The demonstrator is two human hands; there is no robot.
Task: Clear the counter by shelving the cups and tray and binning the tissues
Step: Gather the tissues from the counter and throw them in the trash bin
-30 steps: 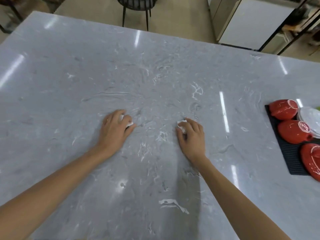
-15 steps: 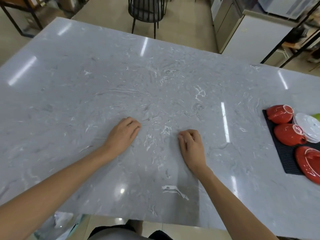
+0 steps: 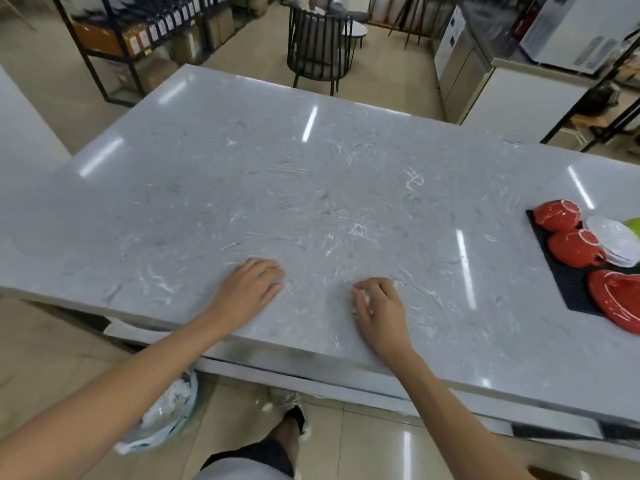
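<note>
Gripping a tissue, the right hand rests on the counter

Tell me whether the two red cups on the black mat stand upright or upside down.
Upside down. Both red cups on the black mat show their white-ringed bases upward, rims down; the nearer one's handle points sideways.

This looks like a café or shop floor with its back-of-house storage in view. A long grey marble-patterned counter stands on a beige tiled floor. Beyond it, black metal shelving racks carry rows of labelled dark bottles and cardboard boxes (labels unreadable). A black slatted chair faces the counter, and stainless-steel under-counter refrigeration units line the right side.
</note>
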